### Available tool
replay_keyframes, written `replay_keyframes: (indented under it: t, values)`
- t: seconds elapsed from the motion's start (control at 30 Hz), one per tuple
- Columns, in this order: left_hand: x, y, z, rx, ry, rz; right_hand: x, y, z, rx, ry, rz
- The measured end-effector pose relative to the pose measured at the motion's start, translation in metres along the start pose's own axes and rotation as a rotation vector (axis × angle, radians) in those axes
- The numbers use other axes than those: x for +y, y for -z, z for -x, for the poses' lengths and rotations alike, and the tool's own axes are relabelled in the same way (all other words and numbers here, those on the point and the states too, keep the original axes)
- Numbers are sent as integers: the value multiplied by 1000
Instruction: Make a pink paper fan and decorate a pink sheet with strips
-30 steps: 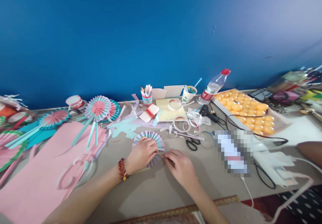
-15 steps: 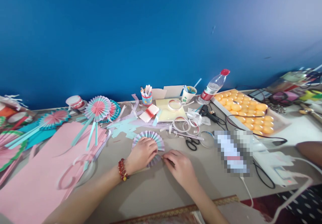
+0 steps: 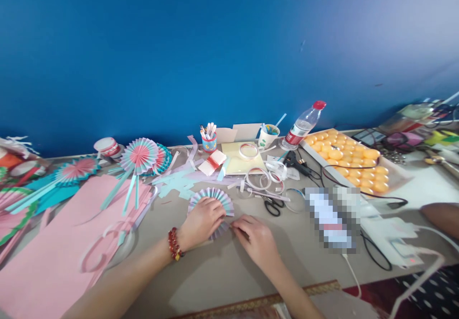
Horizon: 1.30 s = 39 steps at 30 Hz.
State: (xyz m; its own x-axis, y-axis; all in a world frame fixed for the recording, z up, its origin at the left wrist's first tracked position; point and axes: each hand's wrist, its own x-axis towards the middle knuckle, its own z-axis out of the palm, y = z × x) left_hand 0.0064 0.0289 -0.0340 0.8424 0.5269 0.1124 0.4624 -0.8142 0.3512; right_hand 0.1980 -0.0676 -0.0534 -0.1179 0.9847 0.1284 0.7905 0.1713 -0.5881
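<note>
My left hand [image 3: 204, 218], with a red bead bracelet at the wrist, lies over a pleated paper fan [image 3: 215, 196] in lilac and pale blue on the table. Its fingers curl down and hold the fan, covering its middle. Just right of the fan's edge, my right hand [image 3: 256, 240] is closed in a pinch. Between the two hands a thin light-brown piece [image 3: 227, 222] runs from the fan to the right fingertips; what kind it is I cannot make out. Part of a flat strip [image 3: 201, 245] shows under the left wrist.
Black scissors [image 3: 274, 206], tape rolls [image 3: 258, 179] and a glue gun [image 3: 297, 162] lie beyond my right hand. Pink paper [image 3: 46, 242] and finished paper rosettes [image 3: 139, 155] are at left. A bottle [image 3: 300, 128], a tray of yellow balls [image 3: 349, 159] and another person's arm [image 3: 441, 221] are right.
Both hands stay in nearly the same place on the fan. The thin piece between them shows slightly differently. The view has shifted a little.
</note>
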Motion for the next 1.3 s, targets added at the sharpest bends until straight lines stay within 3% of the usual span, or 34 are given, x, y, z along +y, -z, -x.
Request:
replay_keyframes:
  t: [0.53, 0.87, 1.13, 1.3]
  values:
    - [1, 3, -2, -21, -26, -25, -1, 1, 0, 13, 35, -11]
    - [4, 2, -3, -18, -38, -26, -14, 0, -6, -16, -14, 154]
    - [2, 2, -4, -23, -51, -45, -11, -7, -14, -22, 64, 231]
    - [6, 15, 5, 75, 29, 44, -10, -2, -16, -58, 49, 236]
